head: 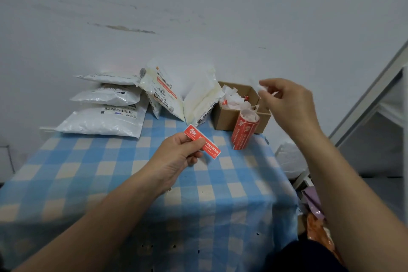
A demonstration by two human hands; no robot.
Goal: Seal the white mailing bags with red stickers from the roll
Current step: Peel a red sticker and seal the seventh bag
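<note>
My left hand [180,153] pinches a red sticker [202,144] with white print above the middle of the checked table. My right hand [287,104] is raised over the cardboard box [223,118] and pinches a small white scrap of backing paper [261,88], blurred. The red sticker roll [245,131] stands tilted against the front of the box. White mailing bags lie in a stack [103,120] at the far left, and others [176,93] lean against the wall behind the table's middle.
The table wears a blue and white checked cloth [110,172]. The box holds crumpled white backing scraps [233,99]. A white frame [371,104] stands to the right, with purple and orange packets [313,210] on the floor beside the table.
</note>
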